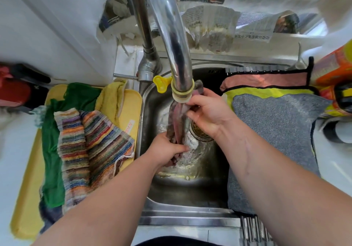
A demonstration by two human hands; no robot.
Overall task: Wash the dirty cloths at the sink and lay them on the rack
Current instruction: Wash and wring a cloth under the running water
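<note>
- While water foamed white on the floor of the stainless-steel sink basin (182,192), a wet, dark purplish-grey cloth (178,120) hung stretched into a rope under the curved chrome tap (171,36), just below its yellow-and-white filter nozzle (182,95).
- The right hand (205,114) held the cloth's upper end near the nozzle, its fingers (196,101) curled and pinching the fabric.
- The left hand (167,150) gripped the lower end down in the basin, beside the brass drain strainer (200,131), fingers (181,148) wrapped round the twisted cloth.
- On the tabletop at the sink's left edge lay a yellow plastic tray (24,207) carrying a dark green cloth (51,150), a multicoloured striped knitted cloth (91,142) and a pale yellow towel (112,97).
- Across the sink's right edge a slatted metal rack (253,228) bore a grey woven cloth (276,131), which overlapped a yellow-green cloth with black trim (266,92); a pink cloth with black trim (266,79) lay at the rack's far edge.
</note>
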